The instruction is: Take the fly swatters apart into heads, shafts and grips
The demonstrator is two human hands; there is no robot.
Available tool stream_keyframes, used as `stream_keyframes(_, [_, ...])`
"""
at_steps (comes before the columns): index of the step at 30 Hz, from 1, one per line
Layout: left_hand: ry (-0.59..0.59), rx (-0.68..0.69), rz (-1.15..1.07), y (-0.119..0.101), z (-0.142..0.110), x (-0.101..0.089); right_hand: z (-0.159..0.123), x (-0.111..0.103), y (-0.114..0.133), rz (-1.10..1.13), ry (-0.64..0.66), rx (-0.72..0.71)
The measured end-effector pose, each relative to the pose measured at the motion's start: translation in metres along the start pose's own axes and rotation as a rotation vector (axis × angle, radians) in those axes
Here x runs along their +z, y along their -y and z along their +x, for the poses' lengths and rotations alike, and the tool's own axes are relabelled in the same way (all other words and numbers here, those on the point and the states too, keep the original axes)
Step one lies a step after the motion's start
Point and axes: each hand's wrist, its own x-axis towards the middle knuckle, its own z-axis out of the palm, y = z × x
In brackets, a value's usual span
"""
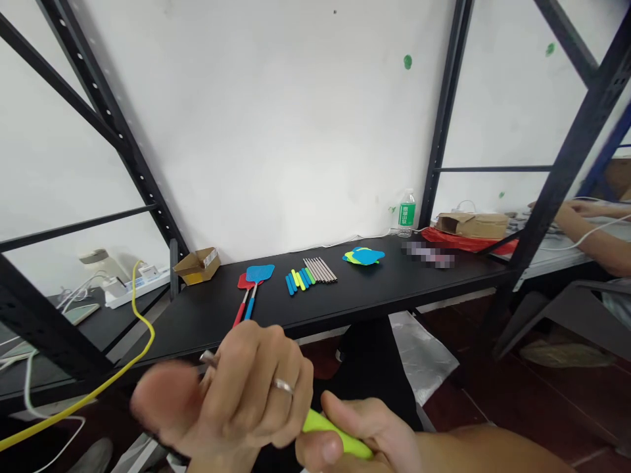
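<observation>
My left hand (pixel 261 387), with a ring on one finger, is closed round a thin metal rod (pixel 210 358) whose end pokes out beside the blurred thumb. My right hand (pixel 365 433) grips a yellow-green swatter handle (pixel 338 433), which runs towards the left fist. Where rod and handle meet is hidden by the fingers. Beyond the hands on the black table (pixel 207 315) lie a blue fly swatter (pixel 259 272) and a red fly swatter (pixel 241 309). Right of them are a row of blue and yellow-green handles (pixel 299 280), several metal rods (pixel 320 270) and a pile of swatter heads (pixel 365 257).
An open cardboard box (pixel 198 266) stands at the table's left end. A plastic bottle (pixel 407 213) is at the back right, near another carton (pixel 470 225). Dark metal posts (pixel 446 112) frame the table. A yellow cable (pixel 148 335) hangs at left; another person's arm (pixel 591 236) is at right.
</observation>
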Motion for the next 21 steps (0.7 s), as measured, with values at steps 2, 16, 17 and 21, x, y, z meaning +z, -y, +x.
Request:
stream_keyframes(2, [-0.316, 0.092, 0.000, 0.001, 0.001, 0.003, 0.003, 0.006, 0.012, -0.098, -0.053, -0.181])
stream_keyframes(16, [-1.242, 0.200, 0.239, 0.008, 0.015, -0.032, -0.003, -0.007, 0.059, -1.805, -0.741, -0.414])
stream_keyframes(17, [-1.270, 0.204, 0.250, 0.007, 0.015, -0.034, 0.000, -0.011, 0.059, -1.930, -0.812, -0.390])
stream_keyframes(21, [-1.332, 0.212, 0.292, 0.005, 0.014, -0.044, 0.009, -0.025, 0.059, -2.213, -0.940, -0.333])
